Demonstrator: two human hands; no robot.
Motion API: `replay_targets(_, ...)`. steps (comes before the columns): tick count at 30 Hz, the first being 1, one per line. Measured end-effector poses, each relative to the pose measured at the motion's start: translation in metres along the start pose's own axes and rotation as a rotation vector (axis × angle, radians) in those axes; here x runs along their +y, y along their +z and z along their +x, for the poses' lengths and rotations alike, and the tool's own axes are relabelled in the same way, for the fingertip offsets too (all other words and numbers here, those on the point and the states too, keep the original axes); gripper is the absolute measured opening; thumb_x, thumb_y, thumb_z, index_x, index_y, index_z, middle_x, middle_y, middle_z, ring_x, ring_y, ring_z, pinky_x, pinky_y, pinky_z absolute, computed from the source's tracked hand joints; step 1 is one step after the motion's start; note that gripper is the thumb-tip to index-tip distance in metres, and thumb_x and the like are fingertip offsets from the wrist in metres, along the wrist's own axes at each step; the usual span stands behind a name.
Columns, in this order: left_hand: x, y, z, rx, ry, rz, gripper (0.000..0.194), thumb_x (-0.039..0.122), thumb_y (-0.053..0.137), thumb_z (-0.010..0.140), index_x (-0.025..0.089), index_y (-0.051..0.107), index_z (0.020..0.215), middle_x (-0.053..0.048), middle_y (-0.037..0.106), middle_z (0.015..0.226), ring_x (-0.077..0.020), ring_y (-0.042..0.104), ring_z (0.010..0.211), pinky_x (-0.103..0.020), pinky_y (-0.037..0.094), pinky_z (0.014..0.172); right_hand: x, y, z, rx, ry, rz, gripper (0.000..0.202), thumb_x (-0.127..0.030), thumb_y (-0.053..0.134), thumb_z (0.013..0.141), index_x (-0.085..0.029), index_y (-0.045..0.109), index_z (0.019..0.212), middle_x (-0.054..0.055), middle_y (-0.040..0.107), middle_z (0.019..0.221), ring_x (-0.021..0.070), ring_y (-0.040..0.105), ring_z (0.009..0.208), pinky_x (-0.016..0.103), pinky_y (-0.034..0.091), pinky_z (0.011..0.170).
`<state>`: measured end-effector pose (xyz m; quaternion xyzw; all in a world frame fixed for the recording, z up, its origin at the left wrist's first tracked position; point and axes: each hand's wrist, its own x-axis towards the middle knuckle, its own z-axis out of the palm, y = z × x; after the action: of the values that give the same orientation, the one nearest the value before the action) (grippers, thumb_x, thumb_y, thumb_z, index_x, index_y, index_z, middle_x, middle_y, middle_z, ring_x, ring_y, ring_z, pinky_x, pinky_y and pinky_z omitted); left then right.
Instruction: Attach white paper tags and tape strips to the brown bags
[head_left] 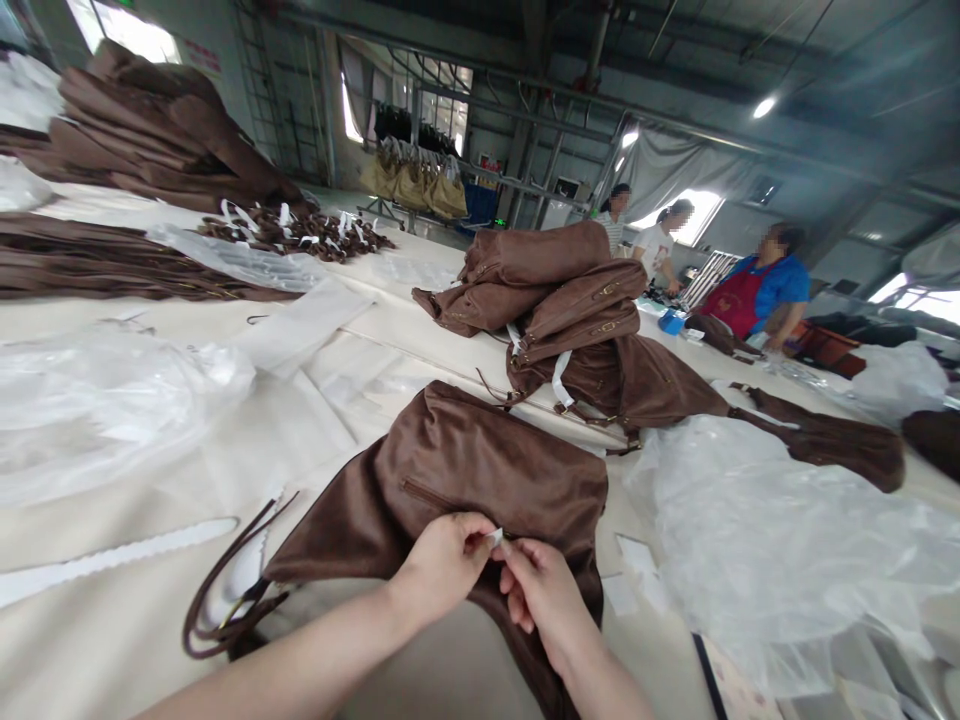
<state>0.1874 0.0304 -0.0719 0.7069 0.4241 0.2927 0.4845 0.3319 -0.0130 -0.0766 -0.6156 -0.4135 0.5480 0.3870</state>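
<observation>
A brown leather bag (480, 450) lies flat on the table before me, its zipped slot facing up. Over its near edge, my left hand (450, 555) pinches a small white slip (495, 538) between thumb and finger. My right hand (536, 590) is closed at the slip's other side, thumb and forefinger pressed together on it. Both hands rest close to the bag's surface at the right end of the zip. Thin brown cords (225, 610) trail from the bag's left corner, beside white paper wrapping.
Stacked brown bags (555, 300) lie beyond. Clear plastic (780, 540) heaps up at the right, more plastic (112, 410) at the left. Brown pieces (150, 140) pile at the back left, near wrapped straps (300, 232). Several people (757, 285) are at the far right.
</observation>
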Motion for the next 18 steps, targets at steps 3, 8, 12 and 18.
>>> replay_targets(3, 0.002, -0.001, -0.001, 0.046, 0.022, 0.083, 0.025, 0.026, 0.045, 0.083, 0.019, 0.067, 0.074, -0.003, 0.068, 0.074, -0.0163, 0.060, 0.070, -0.023, 0.044, 0.067, 0.003, 0.000, 0.001, 0.000, -0.019, -0.031, 0.045, -0.060, 0.055, 0.075, -0.014, 0.058, 0.075, -0.002, 0.059, 0.059, 0.0037, 0.042, 0.031, 0.015, 0.019, 0.027)
replay_targets(8, 0.003, -0.003, 0.000, -0.040, 0.007, 0.049, 0.026, 0.020, 0.042, 0.083, 0.017, 0.067, 0.075, -0.002, 0.067, 0.070, -0.0144, 0.059, 0.062, -0.021, 0.043, 0.058, 0.002, -0.001, 0.003, -0.012, -0.025, 0.105, 0.045, -0.057, 0.062, 0.070, -0.013, 0.061, 0.072, -0.001, 0.058, 0.059, 0.0027, 0.038, 0.032, 0.016, 0.020, 0.029)
replay_targets(12, 0.013, -0.004, -0.009, 0.019, 0.188, 0.444, 0.028, 0.017, 0.040, 0.088, 0.019, 0.067, 0.081, -0.003, 0.067, 0.077, -0.0167, 0.061, 0.073, -0.025, 0.045, 0.068, 0.000, -0.001, 0.002, 0.031, -0.022, 0.234, 0.037, -0.049, 0.068, 0.067, -0.013, 0.062, 0.071, -0.001, 0.056, 0.056, 0.0025, 0.035, 0.033, 0.017, 0.018, 0.031)
replay_targets(18, 0.024, -0.001, -0.025, -0.100, 0.398, 0.974, 0.045, 0.008, 0.044, 0.085, 0.010, 0.048, 0.130, -0.013, 0.064, 0.104, -0.0249, 0.060, 0.091, -0.037, 0.051, 0.077, -0.003, -0.001, -0.002, -0.001, -0.008, 0.432, 0.028, -0.037, 0.071, 0.063, -0.014, 0.056, 0.056, -0.004, 0.049, 0.047, 0.0026, 0.032, 0.035, 0.018, 0.016, 0.033)
